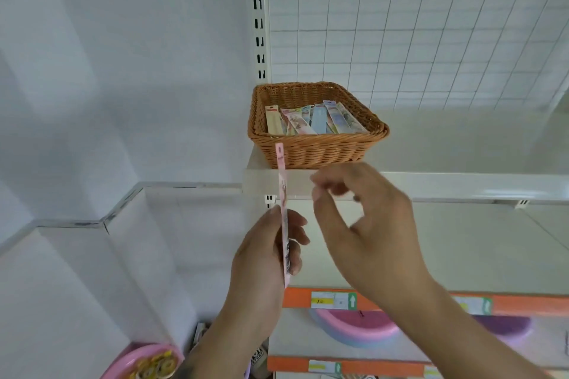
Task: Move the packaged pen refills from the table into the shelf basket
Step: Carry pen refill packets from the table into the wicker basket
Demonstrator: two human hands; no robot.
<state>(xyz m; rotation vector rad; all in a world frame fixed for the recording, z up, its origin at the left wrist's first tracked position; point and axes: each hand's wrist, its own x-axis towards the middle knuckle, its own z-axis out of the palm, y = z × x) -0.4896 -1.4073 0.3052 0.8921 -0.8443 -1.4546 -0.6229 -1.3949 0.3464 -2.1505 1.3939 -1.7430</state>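
One slim pink packaged pen refill stands upright, edge-on, pinched between the thumb and curled fingers of the left hand, just below the white shelf. About seven more flat refill packets lie fanned inside one square brown wicker basket on that shelf. The right hand hovers beside, fingers loosely curled, holding nothing.

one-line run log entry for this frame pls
left hand: holds pink refill pack edge-on | right hand: empty, fingers loosely curled | basket: on shelf, holds packs
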